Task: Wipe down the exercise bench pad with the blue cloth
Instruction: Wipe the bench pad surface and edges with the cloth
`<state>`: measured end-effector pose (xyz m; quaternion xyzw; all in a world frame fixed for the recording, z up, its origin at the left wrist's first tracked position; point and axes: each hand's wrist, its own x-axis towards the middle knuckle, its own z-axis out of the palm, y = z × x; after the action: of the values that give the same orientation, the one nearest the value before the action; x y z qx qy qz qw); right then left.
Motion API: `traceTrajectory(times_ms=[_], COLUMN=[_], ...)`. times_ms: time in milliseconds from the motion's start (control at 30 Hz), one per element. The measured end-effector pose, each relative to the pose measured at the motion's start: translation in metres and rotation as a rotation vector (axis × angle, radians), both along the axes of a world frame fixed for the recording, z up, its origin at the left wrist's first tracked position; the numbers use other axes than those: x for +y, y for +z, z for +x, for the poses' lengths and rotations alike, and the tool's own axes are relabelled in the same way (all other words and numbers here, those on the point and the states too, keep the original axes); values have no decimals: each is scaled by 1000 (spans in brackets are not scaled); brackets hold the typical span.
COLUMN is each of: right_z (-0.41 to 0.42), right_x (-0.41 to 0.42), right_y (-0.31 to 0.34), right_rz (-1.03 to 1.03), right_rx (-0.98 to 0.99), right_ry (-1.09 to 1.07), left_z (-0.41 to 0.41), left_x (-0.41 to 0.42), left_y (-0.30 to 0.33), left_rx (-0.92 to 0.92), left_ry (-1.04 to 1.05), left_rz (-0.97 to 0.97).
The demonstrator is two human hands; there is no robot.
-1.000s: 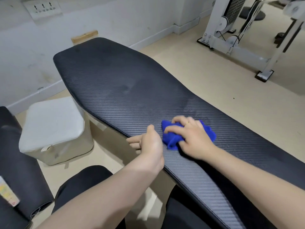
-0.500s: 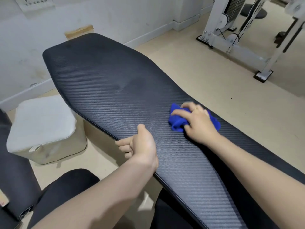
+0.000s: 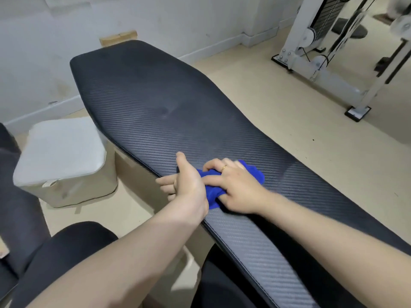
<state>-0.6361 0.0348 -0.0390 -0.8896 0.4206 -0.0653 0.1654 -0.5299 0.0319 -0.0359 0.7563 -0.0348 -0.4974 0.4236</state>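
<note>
A long black bench pad [image 3: 155, 103] with a carbon-weave texture runs from the far left toward the near right. On its near edge lies a bunched blue cloth [image 3: 255, 174], and my right hand [image 3: 235, 187] grips it with curled fingers and presses it against the pad. My left hand [image 3: 186, 181] holds the pad's near edge right beside the cloth, thumb on top and fingers curled under the rim. The two hands touch or nearly touch. Most of the cloth is hidden under my right hand.
A white padded stool [image 3: 62, 161] stands on the floor to the left of the bench. A white cable machine frame [image 3: 322, 63] occupies the far right. Another dark padded seat [image 3: 13, 196] is at the left edge. My dark-clad knees [image 3: 66, 252] sit below the bench.
My right hand drew the cloth back toward the near edge, ending against my left hand. Half a second ago the cloth was farther across the pad. The left hand kept its hold on the rim.
</note>
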Motion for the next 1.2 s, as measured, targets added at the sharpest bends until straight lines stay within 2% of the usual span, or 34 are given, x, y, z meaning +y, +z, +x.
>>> traceTrajectory(times_ms=[100,167,200,267,367,467,600,667,767,833,900,1000,1133,1200], right_z=[-1,13,22,39,47,42,43,45,24,1,-17,-15,1,-4], right_x=[-36,-46,-42,-21,23,23,-16,-10,41,79,92,68,32,42], right_y=[-4,-7,-7,-6,-8,-9,-6,-3,0,1,-1,-4,-6,-6], right_rz=[-47,-102,-117,-123,-107,-83,-32,-13,-27,39,96,39,-45,-78], right_rx=[-16,-34,-32,-35,-54,19,-49,-77,-30,46,54,10,-37,-30], right_ry=[-201,-381,-396,-264,105,310,29,-29,155,313,361,239,-128,-179], left_z=[13,29,36,48,75,107,107,96,79,69,61,49,35,28], left_x=[4,8,12,25,43,48,44,46,52,56,58,58,55,54], left_y=[4,-5,-7,-6,-18,-28,-28,-27,-27,-25,-24,-23,-27,-29], left_rx=[252,410,449,500,575,535,427,424,435,420,397,368,315,321], left_ry=[37,-71,-133,-219,-238,-220,-226,-215,-187,-174,-171,-178,-204,-227], left_rz=[-133,-248,-298,-372,-409,-322,-262,-236,-217,-189,-180,-168,-191,-196])
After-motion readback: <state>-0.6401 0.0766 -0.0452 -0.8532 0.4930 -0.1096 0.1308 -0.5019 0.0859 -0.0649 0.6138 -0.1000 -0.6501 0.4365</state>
